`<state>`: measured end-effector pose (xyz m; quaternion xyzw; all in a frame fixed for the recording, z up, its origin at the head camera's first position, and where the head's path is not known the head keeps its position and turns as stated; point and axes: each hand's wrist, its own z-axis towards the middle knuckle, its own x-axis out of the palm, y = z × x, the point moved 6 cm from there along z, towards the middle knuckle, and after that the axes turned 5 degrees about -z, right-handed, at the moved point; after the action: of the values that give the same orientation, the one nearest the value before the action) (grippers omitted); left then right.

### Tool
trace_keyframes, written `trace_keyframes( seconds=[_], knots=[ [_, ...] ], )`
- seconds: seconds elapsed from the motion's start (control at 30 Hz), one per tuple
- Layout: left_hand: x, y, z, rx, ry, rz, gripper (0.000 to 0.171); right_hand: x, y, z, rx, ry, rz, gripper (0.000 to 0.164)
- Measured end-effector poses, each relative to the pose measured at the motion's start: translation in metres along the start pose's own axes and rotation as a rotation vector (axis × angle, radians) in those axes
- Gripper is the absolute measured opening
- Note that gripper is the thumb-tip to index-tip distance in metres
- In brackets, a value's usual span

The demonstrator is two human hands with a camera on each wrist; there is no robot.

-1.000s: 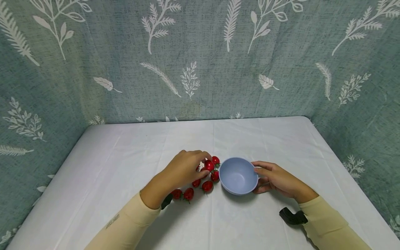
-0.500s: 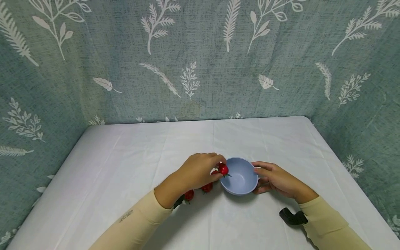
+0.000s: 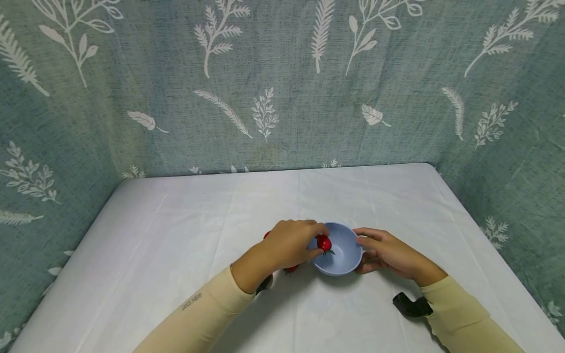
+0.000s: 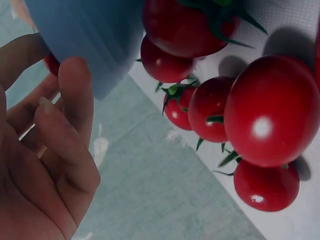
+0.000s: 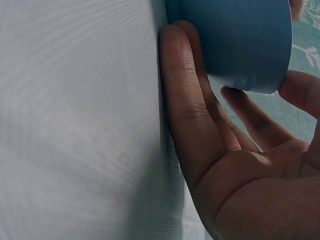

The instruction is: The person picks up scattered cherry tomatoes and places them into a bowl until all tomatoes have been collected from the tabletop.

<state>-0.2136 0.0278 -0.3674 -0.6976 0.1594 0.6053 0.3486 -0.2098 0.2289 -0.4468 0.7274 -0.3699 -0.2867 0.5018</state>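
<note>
My left hand (image 3: 293,245) pinches a red cherry tomato (image 3: 324,243), its green stem end pointing toward the near side, over the left part of a light blue bowl (image 3: 342,262). In the left wrist view, only a sliver of that tomato (image 4: 51,65) shows behind the fingers. The bowl stands upright on the table. At its right side, my right hand (image 3: 388,250) holds it, the thumb at the rim and the other fingers along the outer wall. Several more tomatoes (image 4: 272,110) lie left of the bowl, mostly hidden under the left hand and forearm in the head view.
A white cloth covers the table (image 3: 198,211). Green leaf-patterned fabric (image 3: 300,113) hangs behind and at both sides. Dark wrist mounts (image 3: 412,306) sit below both wrists.
My left hand has picked up a tomato from the group and carried it right, over the bowl's rim. The right hand and bowl have stayed in place; the head view has shifted slightly.
</note>
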Motion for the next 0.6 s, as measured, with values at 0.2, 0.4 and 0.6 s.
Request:
trace_keyframes(
  seconds=[0.2,0.4,0.6],
  knots=[
    [0.006,0.000,0.004,0.011,0.000,0.011,0.038,0.000,0.000,0.000,0.006,-0.005,-0.014,0.061],
    [0.011,-0.002,0.010,0.015,0.017,0.010,0.037,0.001,0.002,-0.001,-0.007,-0.001,-0.016,0.061],
    [0.015,-0.003,0.016,-0.002,0.056,-0.005,0.037,0.002,0.004,-0.001,-0.017,0.009,-0.006,0.060]
  ],
)
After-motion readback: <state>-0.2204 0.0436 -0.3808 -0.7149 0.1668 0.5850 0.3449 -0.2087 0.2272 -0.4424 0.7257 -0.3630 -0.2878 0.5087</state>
